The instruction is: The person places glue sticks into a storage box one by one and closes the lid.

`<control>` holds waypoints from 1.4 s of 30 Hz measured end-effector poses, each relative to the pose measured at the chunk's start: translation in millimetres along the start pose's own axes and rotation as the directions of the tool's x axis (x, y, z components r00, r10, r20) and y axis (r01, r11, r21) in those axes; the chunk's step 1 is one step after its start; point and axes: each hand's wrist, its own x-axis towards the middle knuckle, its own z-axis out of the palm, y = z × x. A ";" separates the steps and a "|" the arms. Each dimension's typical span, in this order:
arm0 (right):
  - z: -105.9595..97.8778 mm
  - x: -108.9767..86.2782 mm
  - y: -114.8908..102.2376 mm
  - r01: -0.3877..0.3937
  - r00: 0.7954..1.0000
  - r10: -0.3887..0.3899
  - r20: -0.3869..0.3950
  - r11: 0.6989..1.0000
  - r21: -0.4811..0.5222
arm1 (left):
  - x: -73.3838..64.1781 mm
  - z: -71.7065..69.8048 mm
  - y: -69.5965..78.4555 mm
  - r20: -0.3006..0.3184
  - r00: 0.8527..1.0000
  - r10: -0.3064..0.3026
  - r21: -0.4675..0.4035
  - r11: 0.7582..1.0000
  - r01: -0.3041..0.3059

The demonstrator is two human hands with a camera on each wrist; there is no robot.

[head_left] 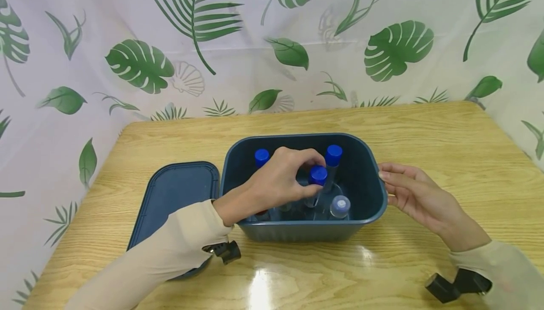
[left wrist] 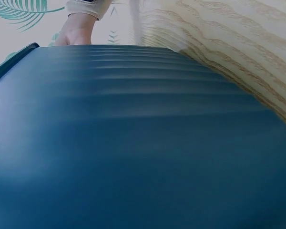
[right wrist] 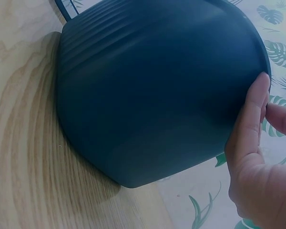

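In the head view, my left hand reaches over the front of a dark blue storage bin, pinching the blue cap of a clear tube between thumb and fingers. The tube's lower part is inside the bin. Behind it stands another tube with a blue cap; a third blue cap shows at the left, partly behind my hand. A clear round-topped piece sits at the front right inside. At the bin's right end, my right hand holds the rim, fingers against the outer wall.
A flat dark blue lid lies on the wooden table left of the bin, partly under my left forearm. The bin's ribbed outer wall fills the left wrist view. A leaf-printed cloth hangs behind the table.
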 end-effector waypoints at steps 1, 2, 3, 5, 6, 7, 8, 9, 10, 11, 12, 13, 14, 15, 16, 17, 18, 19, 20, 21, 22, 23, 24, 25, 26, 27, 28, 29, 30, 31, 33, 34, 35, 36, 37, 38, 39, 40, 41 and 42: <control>0.3 0.0 -0.1 -0.002 1.000 0.002 -0.002 1.000 0.000 | 0.2 -0.2 0.2 0.000 1.000 -0.003 0.001 1.000 0.003; 0.5 0.0 -0.2 -0.002 1.000 0.002 -0.003 1.000 0.001 | 0.3 -0.3 0.4 0.000 1.000 -0.004 0.004 1.000 0.004; 1.0 -0.1 -0.4 -0.003 1.000 0.003 -0.002 1.000 0.003 | 0.5 -0.4 0.5 0.000 1.000 -0.005 0.006 1.000 0.005; 1.3 0.1 -0.7 -0.001 1.000 0.001 0.001 1.000 0.001 | 0.8 -0.3 0.4 -0.001 1.000 -0.005 0.010 1.000 0.005; 1.6 0.2 -0.9 0.000 1.000 0.000 0.004 1.000 0.000 | 0.9 -0.3 0.3 -0.002 1.000 -0.005 0.010 1.000 0.005; 1.8 0.4 -1.1 0.001 1.000 -0.001 0.007 1.000 0.000 | 1.0 -0.3 0.1 -0.003 1.000 -0.004 0.011 1.000 0.004; 2.0 0.5 -1.3 0.003 1.000 -0.003 0.012 1.000 0.003 | 1.1 -0.2 0.0 -0.003 1.000 -0.004 0.011 1.000 0.004; 2.1 0.6 -1.4 0.005 1.000 -0.005 0.018 1.000 0.007 | 1.2 -0.2 -0.1 -0.003 1.000 -0.005 0.010 1.000 0.005; 2.1 0.8 -1.6 0.005 1.000 -0.006 0.021 1.000 0.010 | 1.2 -0.2 -0.2 -0.002 1.000 -0.006 0.010 1.000 0.006; 2.1 1.0 -1.6 0.005 1.000 -0.006 0.024 1.000 0.014 | 1.3 -0.2 -0.2 -0.001 1.000 -0.008 0.009 1.000 0.008; 2.2 1.1 -1.7 0.005 1.000 -0.006 0.027 1.000 0.018 | 1.5 -0.2 -0.3 0.001 1.000 -0.010 0.009 1.000 0.010; 2.0 1.3 -1.6 0.005 1.000 -0.005 0.027 1.000 0.021 | 1.6 -0.2 -0.3 0.003 1.000 -0.012 0.008 1.000 0.012; 1.9 1.5 -1.6 0.004 1.000 -0.004 0.027 1.000 0.023 | 1.7 0.0 -0.5 0.007 1.000 -0.014 0.006 1.000 0.014; 1.7 1.7 -1.6 0.003 1.000 -0.004 0.027 1.000 0.023 | 1.9 0.1 -0.6 0.010 1.000 -0.015 0.005 1.000 0.015; 1.4 1.7 -1.6 0.005 1.000 -0.005 0.026 1.000 0.024 | 2.0 0.2 -0.8 0.015 1.000 -0.016 0.005 1.000 0.015; 1.3 1.8 -1.6 0.005 1.000 -0.005 0.024 1.000 0.024 | 2.2 0.4 -1.0 0.019 1.000 -0.016 0.005 1.000 0.016; 1.2 1.8 -1.7 0.004 1.000 -0.005 0.024 1.000 0.025 | 2.3 0.5 -1.2 0.024 1.000 -0.017 0.005 1.000 0.017; 1.2 1.8 -1.7 0.005 1.000 -0.005 0.021 1.000 0.024 | 2.5 0.6 -1.4 0.027 0.999 -0.017 0.006 1.000 0.017; 1.2 1.9 -1.9 0.005 1.000 -0.005 0.021 1.000 0.026 | 2.7 0.7 -1.7 0.030 0.999 -0.017 0.007 1.000 0.017; 1.3 1.9 -2.0 0.005 1.000 -0.005 0.021 1.000 0.028 | 2.9 0.7 -1.9 0.032 0.999 -0.018 0.009 1.000 0.018; 1.5 2.0 -2.2 0.004 1.000 -0.005 0.022 1.000 0.030 | 3.0 0.8 -2.1 0.034 0.999 -0.019 0.010 1.000 0.019; 1.7 2.1 -2.3 0.003 1.000 -0.004 0.024 1.000 0.031 | 3.2 0.9 -2.4 0.035 0.999 -0.020 0.011 1.000 0.020; 1.9 2.1 -2.5 0.004 1.000 -0.004 0.026 0.999 0.032 | 3.3 0.9 -2.4 0.036 0.999 -0.021 0.013 1.000 0.021; 2.2 2.3 -2.7 0.004 1.000 -0.005 0.027 0.999 0.033 | 3.4 0.9 -2.5 0.037 0.999 -0.022 0.013 1.000 0.022; 2.4 2.3 -2.9 0.004 1.000 -0.005 0.030 0.999 0.034 | 3.5 0.9 -2.5 0.038 0.999 -0.023 0.014 1.000 0.023; 2.6 2.3 -3.0 0.004 1.000 -0.005 0.031 0.999 0.034 | 3.6 0.9 -2.4 0.039 0.999 -0.024 0.015 1.000 0.024; 2.7 2.3 -3.1 0.004 0.999 -0.005 0.031 0.999 0.034 | 3.5 0.8 -2.2 0.040 0.999 -0.027 0.018 1.000 0.026; 2.8 2.4 -3.1 0.004 0.999 -0.005 0.032 0.999 0.035 | 3.5 0.6 -1.9 0.042 0.999 -0.029 0.021 0.999 0.028; 3.0 2.4 -3.2 0.003 1.000 -0.004 0.031 0.999 0.035 | 3.4 0.5 -1.6 0.045 0.999 -0.031 0.023 0.999 0.030; 3.0 2.4 -3.2 0.002 0.999 -0.003 0.032 0.999 0.036 | 3.4 0.5 -1.5 0.046 0.998 -0.032 0.026 0.999 0.031; 2.9 2.4 -3.0 0.001 0.999 -0.003 0.033 0.999 0.036 | 3.1 0.5 -1.3 0.048 0.998 -0.035 0.031 0.999 0.033; 2.8 2.3 -2.9 0.001 0.999 -0.002 0.034 0.999 0.037 | 3.1 0.7 -1.6 0.049 0.998 -0.036 0.034 0.999 0.034; 2.8 2.4 -2.8 0.001 0.999 -0.002 0.034 0.999 0.036 | 2.9 0.8 -1.6 0.049 0.998 -0.037 0.036 0.999 0.035; 2.7 2.3 -2.7 0.001 0.999 -0.002 0.035 0.999 0.035 | 2.9 1.0 -1.9 0.048 0.998 -0.037 0.038 0.999 0.035; 2.7 2.3 -2.5 0.001 0.999 -0.002 0.036 0.999 0.036 | 2.8 1.3 -2.2 0.047 0.998 -0.036 0.042 0.999 0.034; 2.7 2.2 -2.3 0.000 0.999 -0.002 0.037 0.999 0.036 | 2.8 1.6 -2.5 0.047 0.998 -0.036 0.045 0.998 0.034; 2.6 2.2 -2.2 0.000 0.999 -0.001 0.037 0.999 0.037 | 2.7 1.7 -2.6 0.046 0.998 -0.036 0.049 0.998 0.033; 2.6 2.1 -2.0 0.000 0.999 -0.001 0.038 0.999 0.040 | 2.6 2.0 -3.0 0.045 0.998 -0.034 0.052 0.998 0.032; 2.6 2.1 -1.9 0.000 0.999 -0.001 0.039 0.999 0.041 | 2.4 2.1 -2.9 0.045 0.998 -0.034 0.055 0.998 0.032; 2.6 2.0 -1.8 -0.001 0.999 -0.001 0.040 0.999 0.043 | 2.4 2.4 -3.2 0.044 0.998 -0.033 0.059 0.998 0.031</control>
